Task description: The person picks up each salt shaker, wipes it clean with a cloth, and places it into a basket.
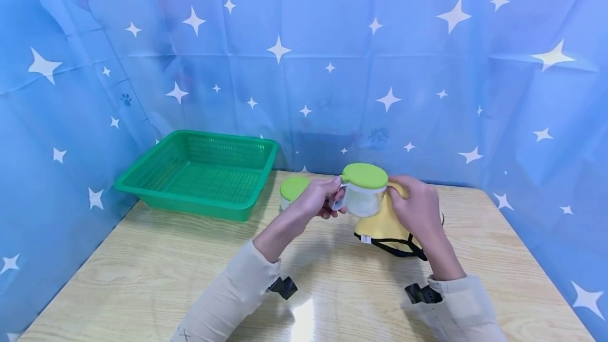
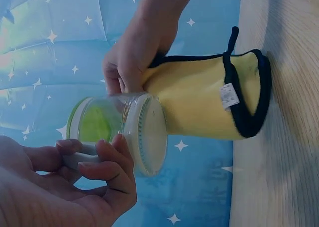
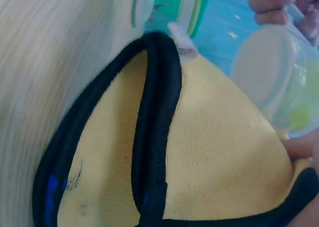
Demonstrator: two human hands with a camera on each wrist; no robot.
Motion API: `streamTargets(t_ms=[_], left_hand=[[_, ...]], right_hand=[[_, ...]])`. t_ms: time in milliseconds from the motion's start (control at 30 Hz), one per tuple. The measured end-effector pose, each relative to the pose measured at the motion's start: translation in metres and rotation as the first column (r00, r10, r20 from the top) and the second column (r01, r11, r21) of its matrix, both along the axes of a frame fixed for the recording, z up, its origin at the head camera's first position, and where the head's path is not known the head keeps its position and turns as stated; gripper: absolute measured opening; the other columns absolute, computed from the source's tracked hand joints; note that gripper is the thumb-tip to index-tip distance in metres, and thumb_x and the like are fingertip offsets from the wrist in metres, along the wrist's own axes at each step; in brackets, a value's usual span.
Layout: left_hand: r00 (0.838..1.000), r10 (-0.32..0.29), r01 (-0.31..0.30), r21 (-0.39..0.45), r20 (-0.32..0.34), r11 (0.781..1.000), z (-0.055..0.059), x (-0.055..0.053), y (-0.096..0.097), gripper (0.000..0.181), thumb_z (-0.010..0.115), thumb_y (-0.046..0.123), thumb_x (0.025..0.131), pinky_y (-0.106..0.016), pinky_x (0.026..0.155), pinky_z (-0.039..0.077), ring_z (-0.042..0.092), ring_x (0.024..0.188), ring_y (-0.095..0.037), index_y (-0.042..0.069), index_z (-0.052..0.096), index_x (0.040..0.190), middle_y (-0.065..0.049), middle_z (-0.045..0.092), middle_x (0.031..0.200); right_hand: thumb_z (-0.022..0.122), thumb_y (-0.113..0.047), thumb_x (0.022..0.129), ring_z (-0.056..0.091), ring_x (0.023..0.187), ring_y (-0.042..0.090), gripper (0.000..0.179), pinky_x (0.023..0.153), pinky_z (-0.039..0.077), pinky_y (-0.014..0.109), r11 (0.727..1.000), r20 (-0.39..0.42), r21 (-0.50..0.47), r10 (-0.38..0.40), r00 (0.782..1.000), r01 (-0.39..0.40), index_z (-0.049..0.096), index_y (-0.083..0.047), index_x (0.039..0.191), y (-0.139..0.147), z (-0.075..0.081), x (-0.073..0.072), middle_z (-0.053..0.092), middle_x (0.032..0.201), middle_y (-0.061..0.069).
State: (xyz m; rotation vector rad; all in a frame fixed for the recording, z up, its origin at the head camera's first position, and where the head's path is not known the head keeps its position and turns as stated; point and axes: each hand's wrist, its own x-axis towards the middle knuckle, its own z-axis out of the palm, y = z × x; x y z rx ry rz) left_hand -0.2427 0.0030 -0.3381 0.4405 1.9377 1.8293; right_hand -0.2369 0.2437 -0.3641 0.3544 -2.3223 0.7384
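Observation:
My left hand (image 1: 320,197) grips the handle of a clear seasoning jar (image 1: 363,199) with a green lid, held up above the table. In the left wrist view, that jar's ribbed base (image 2: 153,134) faces the right. My right hand (image 1: 418,207) pinches a yellow cloth (image 1: 380,226) with black edging and a small white tag (image 2: 229,96). The cloth hangs down toward the table, its lower opening folded in the right wrist view. The right fingertips are close beside the jar. Another green-lidded jar (image 1: 293,188) stands behind my left hand, partly hidden.
A green plastic basket (image 1: 190,197) with mesh walls sits at the back left of the wooden table (image 1: 332,289). Blue curtains (image 1: 328,83) with white stars rise behind the table and at both sides.

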Motion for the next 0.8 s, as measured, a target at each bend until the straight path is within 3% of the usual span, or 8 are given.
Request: streamTargets(t_ms=[167, 300, 633, 800], left_hand=[[1.000, -0.021, 0.021, -0.013, -0.015, 1.000, -0.002, -0.001, 0.002, 0.046, 0.031, 0.034, 0.114, -0.024, 0.057, 0.035, 0.050, 0.063, -0.016, 0.011, 0.044, 0.076, -0.004, 0.060, 0.073], [1.000, -0.023, 0.023, -0.006, -0.011, 1.000, -0.001, 0.000, 0.002, 0.047, 0.030, 0.035, 0.114, -0.024, 0.057, 0.036, 0.050, 0.063, -0.016, 0.011, 0.045, 0.077, -0.004, 0.060, 0.074], [1.000, -0.024, 0.024, 0.024, 0.004, 0.999, 0.004, 0.001, -0.008, 0.046, 0.030, 0.037, 0.114, -0.026, 0.061, 0.037, 0.050, 0.066, -0.017, 0.011, 0.043, 0.078, -0.005, 0.062, 0.078], [0.996, -0.088, 0.088, 0.002, 0.009, 0.996, 0.001, -0.002, -0.007, 0.046, 0.031, 0.036, 0.114, -0.024, 0.060, 0.036, 0.050, 0.066, -0.017, 0.011, 0.044, 0.078, -0.005, 0.062, 0.078]], right_hand=[[0.073, 0.005, 0.087, 0.031, 0.040, 0.003, 0.022, 0.048, 0.033, 0.024, 0.998, 0.000, -0.064, -0.018, 1.000, 0.018, 0.078, -0.001, 0.107, 0.002, 0.003, 0.000, 0.078, 0.098, 0.022], [0.071, 0.004, 0.089, 0.043, 0.045, 0.004, 0.022, 0.050, 0.038, 0.021, 0.996, 0.025, -0.087, -0.022, 0.999, 0.024, 0.078, -0.003, 0.108, 0.003, 0.002, -0.001, 0.078, 0.096, 0.020], [0.063, 0.005, 0.089, 0.050, 0.052, 0.008, 0.027, 0.054, 0.044, 0.024, 0.992, 0.166, -0.107, 0.090, 0.982, -0.073, 0.075, 0.002, 0.113, 0.000, 0.000, -0.002, 0.076, 0.096, 0.023], [0.064, 0.005, 0.093, 0.057, 0.069, -0.001, 0.026, 0.060, 0.047, 0.016, 0.984, 0.127, -0.169, 0.071, 0.989, -0.049, 0.076, -0.002, 0.115, 0.002, 0.002, 0.000, 0.077, 0.105, 0.022]])
